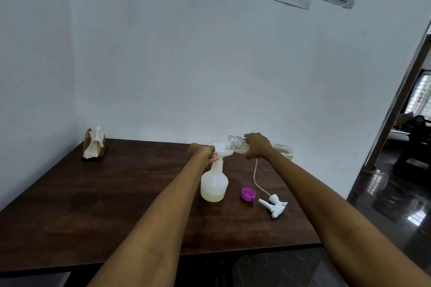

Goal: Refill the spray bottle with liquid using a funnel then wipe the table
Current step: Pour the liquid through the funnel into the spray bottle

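A white translucent spray bottle (214, 182) stands on the dark wooden table (116, 193) with pale yellowish liquid in its bottom. A white funnel (221, 148) sits in its neck. My left hand (203, 152) grips the bottle's neck just under the funnel. My right hand (257, 145) holds a clear refill bottle (283, 149) tipped on its side, its open mouth over the funnel. The white trigger head (275, 205) with its long tube lies on the table to the right, beside a purple cap (247, 193).
A holder with white tissues (94, 144) stands at the table's back left, near the wall corner. Two paper notices hang on the wall at the upper right. An open doorway (405, 147) to the right shows a glossy dark floor.
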The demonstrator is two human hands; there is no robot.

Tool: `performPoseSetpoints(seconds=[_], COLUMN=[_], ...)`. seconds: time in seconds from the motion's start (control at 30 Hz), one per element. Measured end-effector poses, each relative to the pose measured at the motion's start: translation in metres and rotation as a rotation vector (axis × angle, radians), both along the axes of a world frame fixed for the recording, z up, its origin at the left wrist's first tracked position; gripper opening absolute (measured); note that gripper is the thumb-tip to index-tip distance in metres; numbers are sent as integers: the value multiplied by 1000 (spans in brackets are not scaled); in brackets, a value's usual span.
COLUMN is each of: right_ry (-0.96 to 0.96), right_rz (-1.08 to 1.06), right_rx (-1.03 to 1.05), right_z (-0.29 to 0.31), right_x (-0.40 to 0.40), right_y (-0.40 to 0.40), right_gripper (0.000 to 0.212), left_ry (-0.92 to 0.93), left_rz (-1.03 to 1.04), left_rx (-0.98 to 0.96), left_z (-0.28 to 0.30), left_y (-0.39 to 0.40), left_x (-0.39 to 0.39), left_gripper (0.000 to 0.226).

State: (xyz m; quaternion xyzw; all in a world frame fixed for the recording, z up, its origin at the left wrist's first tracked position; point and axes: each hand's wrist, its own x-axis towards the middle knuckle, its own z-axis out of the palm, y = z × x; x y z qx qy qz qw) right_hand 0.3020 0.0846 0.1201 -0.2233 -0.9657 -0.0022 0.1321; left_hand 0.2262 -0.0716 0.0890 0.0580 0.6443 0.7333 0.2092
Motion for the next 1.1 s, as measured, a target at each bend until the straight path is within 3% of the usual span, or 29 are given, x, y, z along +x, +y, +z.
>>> performPoseSetpoints(seconds=[0.17,0.33,0.53,1.1], right_ry=[-7,-2,5,-18], right_rz=[-5,-8,-1,-1], right_rx=[0,1,-4,16], right_z=[2,2,3,3], right_x=[1,0,-1,1], right_y=[0,0,0,-2], right_gripper=[36,40,41,39], left_ry=[13,-3,10,-10], left_rz=[8,-5,26,6], left_rx=[5,9,-2,18], left_z=[1,3,1,1], left_y=[0,-2,-1,1], left_x=[1,3,2,3], left_gripper=[21,9,25,21])
